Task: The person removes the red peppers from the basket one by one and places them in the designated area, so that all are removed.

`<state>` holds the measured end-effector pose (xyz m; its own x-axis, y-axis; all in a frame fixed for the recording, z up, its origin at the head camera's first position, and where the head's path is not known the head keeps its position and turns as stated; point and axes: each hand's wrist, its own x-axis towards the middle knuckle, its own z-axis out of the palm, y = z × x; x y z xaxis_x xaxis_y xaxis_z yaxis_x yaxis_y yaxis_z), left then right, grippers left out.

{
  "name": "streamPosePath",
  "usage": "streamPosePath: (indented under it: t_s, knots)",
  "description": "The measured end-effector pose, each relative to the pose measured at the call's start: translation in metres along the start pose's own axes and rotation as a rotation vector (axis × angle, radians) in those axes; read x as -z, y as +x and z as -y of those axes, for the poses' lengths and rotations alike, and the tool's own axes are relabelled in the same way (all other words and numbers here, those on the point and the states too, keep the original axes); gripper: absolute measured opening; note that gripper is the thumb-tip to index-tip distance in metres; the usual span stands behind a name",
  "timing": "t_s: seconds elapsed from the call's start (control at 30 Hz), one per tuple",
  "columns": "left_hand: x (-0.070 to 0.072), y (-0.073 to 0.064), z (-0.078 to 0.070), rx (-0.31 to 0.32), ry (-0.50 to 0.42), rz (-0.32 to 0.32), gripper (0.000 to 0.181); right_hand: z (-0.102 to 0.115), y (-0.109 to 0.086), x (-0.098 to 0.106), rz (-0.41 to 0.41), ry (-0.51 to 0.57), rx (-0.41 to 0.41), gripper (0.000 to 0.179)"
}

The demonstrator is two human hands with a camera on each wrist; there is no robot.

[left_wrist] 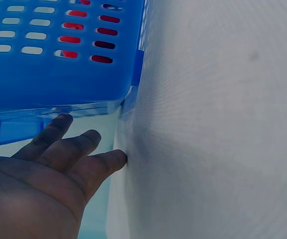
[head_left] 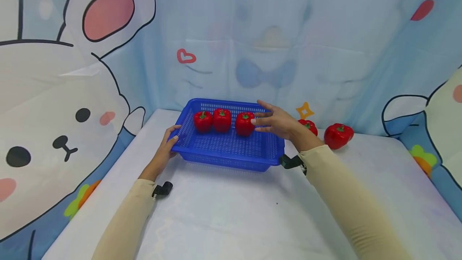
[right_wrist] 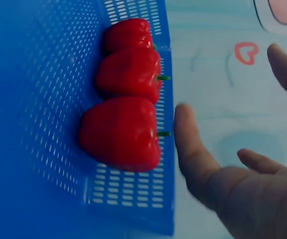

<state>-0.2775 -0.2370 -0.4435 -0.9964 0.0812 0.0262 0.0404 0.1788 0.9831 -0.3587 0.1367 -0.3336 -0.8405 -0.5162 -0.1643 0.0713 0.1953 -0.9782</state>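
Note:
A blue plastic basket (head_left: 231, 157) with perforated walls sits on the table, three red bell peppers (head_left: 221, 120) in a row along its back side. My left hand (head_left: 165, 147) grips the basket's left rim between thumb and index finger; in the left wrist view its other fingers (left_wrist: 73, 144) extend loosely below the rim. Over the basket's right end hovers my right hand (head_left: 274, 122), fingers spread and holding nothing. It is nearest the rightmost pepper (right_wrist: 121, 133), and the right wrist view shows a gap between the fingers and that pepper.
More red bell peppers (head_left: 338, 136) lie on the white tabletop (head_left: 231, 212) to the right of the basket, one partly hidden by my right forearm. A light blue cartoon curtain (head_left: 216, 19) hangs behind the table.

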Motion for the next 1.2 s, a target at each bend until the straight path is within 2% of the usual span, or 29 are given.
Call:
streamPosePath:
  t_s: [0.17, 0.3, 0.47, 0.63, 0.93, 1.2]
  knots:
    - [0.0, -0.001, 0.001, 0.002, 0.006, -0.005, 0.049, 0.004, 0.029, -0.004, -0.042, 0.074, -0.052, 0.09]
    - [0.0, 0.0, 0.002, -0.004, 0.002, -0.009, 0.049, 0.003, 0.045, -0.004, -0.11, 0.08, -0.088, 0.09]
    - [-0.003, 0.001, 0.003, -0.01, -0.012, -0.001, 0.049, -0.007, 0.058, -0.002, -0.194, -0.028, -0.19, 0.087]
    - [-0.005, 0.004, 0.005, -0.014, -0.009, -0.002, 0.048, -0.017, 0.069, -0.003, -0.24, -0.112, -0.265, 0.086]
    - [-0.001, 0.006, 0.004, -0.021, 0.009, 0.005, 0.049, -0.027, 0.081, -0.008, -0.278, -0.195, -0.327, 0.09]
    - [0.004, 0.007, 0.006, -0.023, 0.007, -0.003, 0.05, -0.026, 0.086, -0.014, -0.307, -0.235, -0.346, 0.091]
